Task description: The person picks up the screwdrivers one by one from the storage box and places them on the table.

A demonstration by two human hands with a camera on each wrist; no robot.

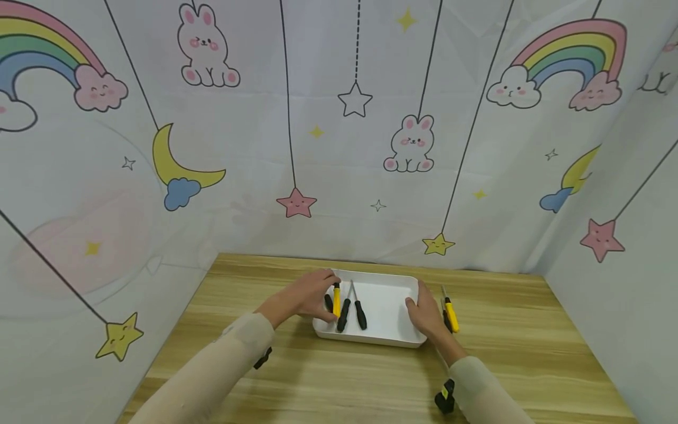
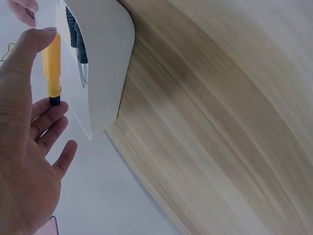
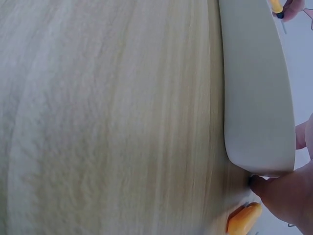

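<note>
Over the left end of a white tray (image 1: 389, 303), my left hand (image 1: 312, 297) pinches a yellow-handled screwdriver (image 1: 336, 303) between thumb and fingertips. Its yellow handle (image 2: 52, 66) with a black collar shows clearly in the left wrist view. Inside the tray lie two black-handled screwdrivers, one leaning left (image 1: 344, 315) and one leaning right (image 1: 361, 315). Another black handle (image 1: 329, 303) is partly hidden by my left hand. My right hand (image 1: 426, 312) grips the tray's right end, thumb over the rim.
Right of the tray, a yellow-handled tool (image 1: 452, 318) lies on the wooden table (image 1: 339, 383), with a dark handle (image 1: 446, 321) beside it, partly hidden by my right hand. A patterned cloth wall (image 1: 349, 224) stands behind the table.
</note>
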